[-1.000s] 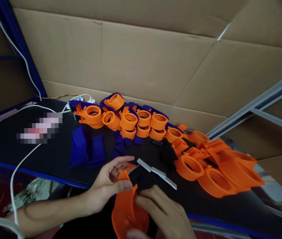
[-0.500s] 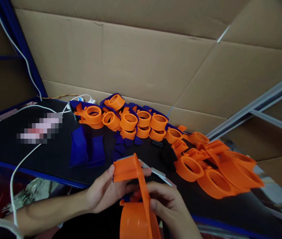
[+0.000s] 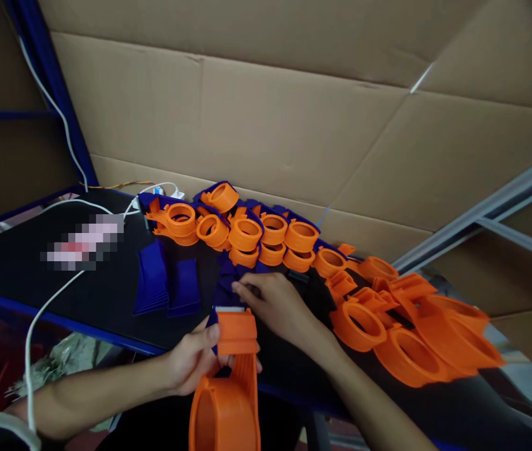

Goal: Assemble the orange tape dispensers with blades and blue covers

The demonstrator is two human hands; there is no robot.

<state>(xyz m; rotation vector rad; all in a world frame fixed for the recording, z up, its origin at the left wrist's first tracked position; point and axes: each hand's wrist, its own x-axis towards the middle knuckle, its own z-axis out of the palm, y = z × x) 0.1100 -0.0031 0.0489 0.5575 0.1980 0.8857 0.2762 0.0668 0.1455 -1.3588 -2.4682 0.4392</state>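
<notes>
My left hand point(image 3: 195, 356) is closed around the neck of an orange tape dispenser point(image 3: 224, 410). Its round hub points down toward me, and the head with a toothed metal blade point(image 3: 229, 309) faces up. A dark blue edge shows beside my left thumb. Off the dispenser, my right hand point(image 3: 277, 304) is over the pile of small dark blue pieces point(image 3: 228, 279). The thumb and forefinger are bent close together there; whatever lies between them is too small or hidden to make out.
Two stacks of curved dark blue plates point(image 3: 151, 282) lie on the black table point(image 3: 106, 300) at left. Rows of orange dispensers point(image 3: 245, 233) line the back, and larger orange parts point(image 3: 409, 351) are heaped at right. A white cable point(image 3: 31, 351) hangs over the left edge. Cardboard point(image 3: 266, 125) walls the back.
My right hand has let go of the dispenser and moved up to the small blue pieces. My left hand keeps the dispenser, now turned more upright. The silvery strip behind it no longer shows.
</notes>
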